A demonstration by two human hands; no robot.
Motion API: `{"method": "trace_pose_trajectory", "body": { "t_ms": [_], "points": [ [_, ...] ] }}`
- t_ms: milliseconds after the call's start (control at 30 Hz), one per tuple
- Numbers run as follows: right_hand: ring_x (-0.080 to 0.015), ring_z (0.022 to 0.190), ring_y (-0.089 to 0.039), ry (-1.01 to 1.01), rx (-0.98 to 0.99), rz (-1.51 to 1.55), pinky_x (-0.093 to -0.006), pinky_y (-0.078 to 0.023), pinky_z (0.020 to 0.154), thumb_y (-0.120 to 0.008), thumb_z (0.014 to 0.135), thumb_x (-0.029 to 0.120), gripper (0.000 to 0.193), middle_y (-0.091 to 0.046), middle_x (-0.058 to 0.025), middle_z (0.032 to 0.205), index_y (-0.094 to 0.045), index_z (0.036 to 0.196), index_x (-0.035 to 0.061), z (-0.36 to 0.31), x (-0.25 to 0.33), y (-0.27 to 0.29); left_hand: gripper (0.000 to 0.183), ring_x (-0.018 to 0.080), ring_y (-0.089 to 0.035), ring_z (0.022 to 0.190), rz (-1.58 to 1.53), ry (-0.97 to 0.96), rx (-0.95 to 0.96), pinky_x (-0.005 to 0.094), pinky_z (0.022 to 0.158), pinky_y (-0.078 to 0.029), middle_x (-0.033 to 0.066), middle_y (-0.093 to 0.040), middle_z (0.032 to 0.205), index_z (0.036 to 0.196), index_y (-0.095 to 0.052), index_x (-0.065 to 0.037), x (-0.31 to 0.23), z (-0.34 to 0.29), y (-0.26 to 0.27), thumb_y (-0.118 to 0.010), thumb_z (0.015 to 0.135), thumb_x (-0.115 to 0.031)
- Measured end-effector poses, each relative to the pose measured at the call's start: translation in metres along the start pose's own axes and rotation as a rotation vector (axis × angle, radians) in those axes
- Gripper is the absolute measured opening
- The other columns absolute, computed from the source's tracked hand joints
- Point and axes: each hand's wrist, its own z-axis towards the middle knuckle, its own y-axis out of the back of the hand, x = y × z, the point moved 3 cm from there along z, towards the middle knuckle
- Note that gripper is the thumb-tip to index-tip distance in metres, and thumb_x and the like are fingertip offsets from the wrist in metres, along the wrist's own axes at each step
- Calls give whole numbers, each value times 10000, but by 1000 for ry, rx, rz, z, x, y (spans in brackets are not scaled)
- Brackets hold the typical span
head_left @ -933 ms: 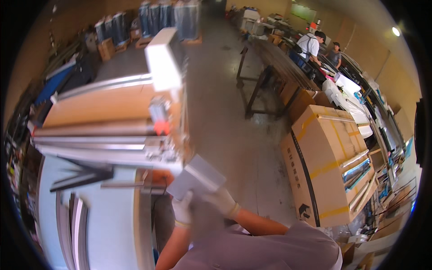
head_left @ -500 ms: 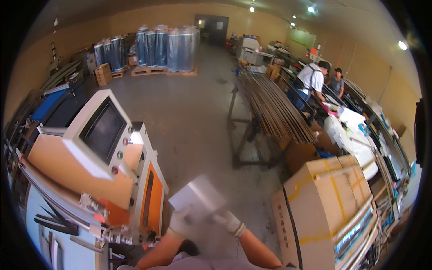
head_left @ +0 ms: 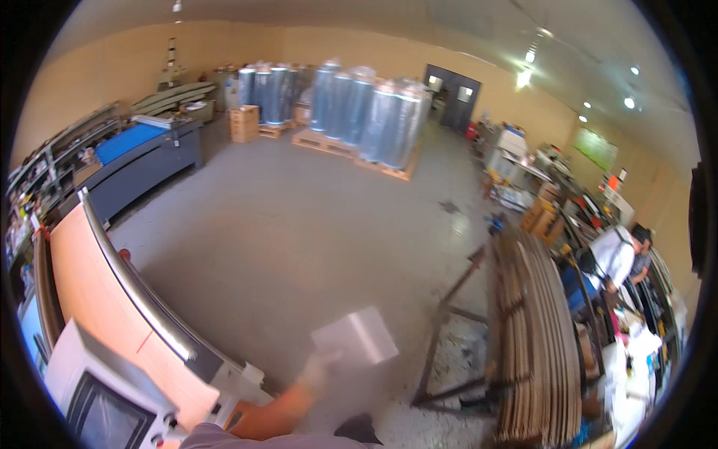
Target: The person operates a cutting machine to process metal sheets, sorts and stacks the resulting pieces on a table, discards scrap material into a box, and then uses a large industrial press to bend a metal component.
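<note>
A thin, flat, pale silvery square sheet (head_left: 360, 338) is held out in front of me over the grey floor. Its lower left edge meets my left hand (head_left: 323, 368), which wears a whitish glove and is closed on it, though motion smears the fingers. The forearm reaches up from the lower edge. My right hand does not show. Closest to the left arm is a light grey machine with a long metal roller (head_left: 146, 307) and an orange-tan surface (head_left: 97, 277).
Left front stands a screen housing (head_left: 112, 400) with buttons. A rack of long brown strips (head_left: 535, 337) rises at right; beyond it a person in a white shirt (head_left: 609, 258) bends over a cluttered bench, another person beside. Wrapped blue rolls (head_left: 344, 105) stand on pallets (head_left: 321, 144) at the back.
My view has swung left and farther into the room. Both gloved hands were on the sheet before; now only the left shows. The cardboard box at right has left view.
</note>
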Motion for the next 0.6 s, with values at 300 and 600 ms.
{"method": "trace_pose_trajectory", "body": {
  "t_ms": [300,600],
  "points": [
    [-161,783,-588,139,112,-226,-309,-482,683,-601,919,237,236,-630,-29,906,-626,1052,44,281,381,-62,278,195,-631,860,-130,-303,-288,363,744,-526,62,-649,1005,1099,-635,-15,-193,270,31,-678,856,-143],
    [-132,628,-588,729,189,103,-315,-451,549,-604,921,242,205,-640,-29,764,-654,926,43,474,1042,-251,417,268,-651,1008,-273,-706,-699,442,927,-530,86,-662,1087,1205,-574,-32,-354,401,209,-695,813,-106]
  ]
}}
